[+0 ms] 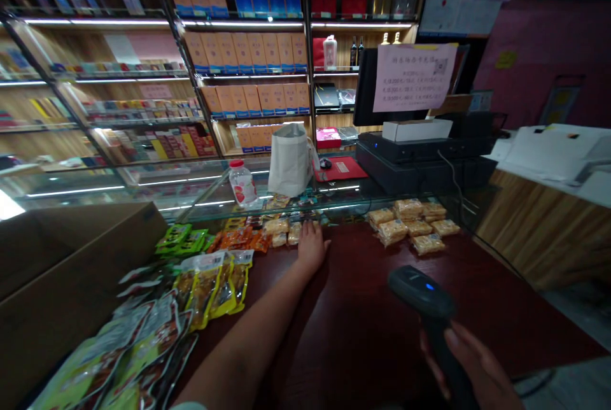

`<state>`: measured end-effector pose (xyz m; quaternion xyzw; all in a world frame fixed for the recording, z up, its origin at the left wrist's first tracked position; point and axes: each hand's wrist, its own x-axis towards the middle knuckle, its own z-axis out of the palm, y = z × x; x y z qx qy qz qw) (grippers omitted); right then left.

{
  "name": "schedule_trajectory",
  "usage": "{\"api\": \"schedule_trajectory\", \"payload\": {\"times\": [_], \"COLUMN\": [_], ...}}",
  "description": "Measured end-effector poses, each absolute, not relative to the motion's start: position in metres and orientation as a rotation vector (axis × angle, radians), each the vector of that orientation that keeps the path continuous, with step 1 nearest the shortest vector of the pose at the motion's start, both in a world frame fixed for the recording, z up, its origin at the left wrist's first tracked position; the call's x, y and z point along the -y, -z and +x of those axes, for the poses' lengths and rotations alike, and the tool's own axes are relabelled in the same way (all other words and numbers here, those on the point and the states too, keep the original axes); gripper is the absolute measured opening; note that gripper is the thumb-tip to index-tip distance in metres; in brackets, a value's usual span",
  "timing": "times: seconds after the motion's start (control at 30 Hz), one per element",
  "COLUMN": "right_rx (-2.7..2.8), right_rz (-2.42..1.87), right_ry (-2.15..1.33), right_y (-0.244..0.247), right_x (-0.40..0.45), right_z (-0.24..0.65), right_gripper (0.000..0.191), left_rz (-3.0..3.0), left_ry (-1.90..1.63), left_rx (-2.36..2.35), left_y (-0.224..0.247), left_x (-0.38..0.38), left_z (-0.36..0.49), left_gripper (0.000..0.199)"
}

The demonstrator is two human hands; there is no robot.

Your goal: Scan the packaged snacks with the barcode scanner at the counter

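Observation:
My left hand (312, 246) reaches across the dark red table (353, 321), palm down, its fingertips at the small wrapped snack packs (294, 233) near the glass counter. Its fingers touch or cover the pack nearest them; whether they grip it is unclear. In my right hand (470, 359), at the lower right, is a black barcode scanner (424, 292) with a blue light, its head tilted toward the left. More wrapped snack packs (417, 227) lie in a group at the right back. Orange packets (237, 238), green packets (179, 239) and yellow-edged pouches (210, 286) lie left of my left hand.
A cardboard box (81, 270) stands at the left, beside large pouches (128, 353). On the glass counter are a red-capped bottle (242, 184), a white bag (289, 162) and a monitor (367, 88) with a paper sign. A cable (461, 197) hangs at the right.

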<state>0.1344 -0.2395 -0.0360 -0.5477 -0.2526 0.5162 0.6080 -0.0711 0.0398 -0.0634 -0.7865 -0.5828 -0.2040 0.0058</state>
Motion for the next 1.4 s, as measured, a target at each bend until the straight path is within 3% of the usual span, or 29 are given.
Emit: {"api": "schedule_trajectory", "payload": {"times": [0.17, 0.33, 0.57, 0.93, 1.03, 1.17, 1.4], "right_rx": [0.682, 0.663, 0.658, 0.647, 0.660, 0.678, 0.653], "right_rz": [-1.223, -1.199, -1.188, -1.161, -1.183, -1.204, -1.200], "right_ry": [-1.290, -1.256, -1.201, -1.220, -1.230, -1.245, -1.221], "right_y": [0.041, 0.041, 0.037, 0.042, 0.041, 0.040, 0.037], "right_x": [0.232, 0.232, 0.232, 0.230, 0.228, 0.225, 0.221], "right_z": [0.130, 0.126, 0.119, 0.112, 0.109, 0.105, 0.099], "right_gripper": [0.053, 0.049, 0.047, 0.042, 0.043, 0.044, 0.045], "left_rz": [-2.576, -2.783, -3.274, -3.274, -3.322, -3.329, -3.574], "left_ry": [0.432, 0.428, 0.696, 0.567, 0.637, 0.808, 1.596], "left_rx": [1.662, 1.604, 1.356, 1.522, 1.455, 1.513, 2.100], "left_y": [0.069, 0.059, 0.054, 0.059, 0.059, 0.062, 0.074], "left_x": [-0.006, 0.045, 0.018, 0.044, 0.043, 0.043, 0.045], "left_z": [-0.080, -0.103, -0.143, -0.158, -0.155, -0.153, -0.152], "left_gripper": [0.034, 0.051, 0.061, 0.058, 0.063, 0.043, 0.054]}}
